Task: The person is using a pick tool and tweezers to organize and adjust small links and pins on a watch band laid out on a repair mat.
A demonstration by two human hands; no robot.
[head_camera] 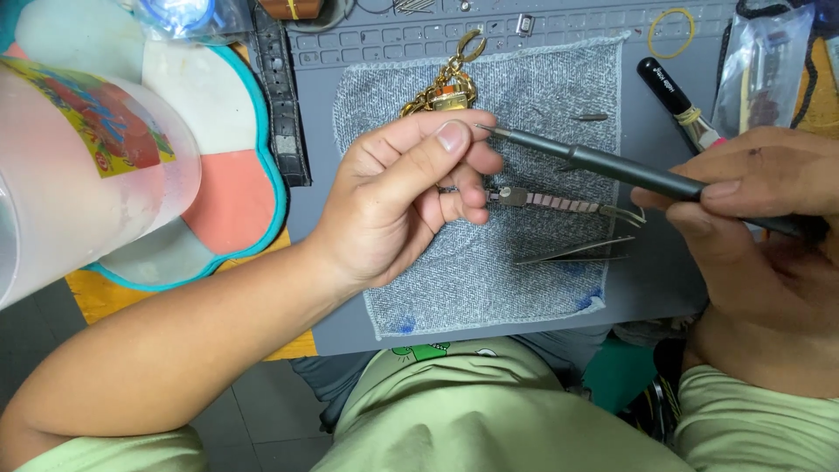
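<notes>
Watch band (559,203) is pinched by left hand (411,197) on grey cloth (524,280); right hand (760,227) closed around dark screwdriver (603,162); next, tip must meet the link pin exactly.

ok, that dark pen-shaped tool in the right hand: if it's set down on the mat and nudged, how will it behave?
The dark slim tool looks rigid, so it should lift as one stiff piece. Its round barrel would probably roll on the smooth grey mat, less so on the grey towel. The fine tip near the left hand looks easy to bend.
</notes>
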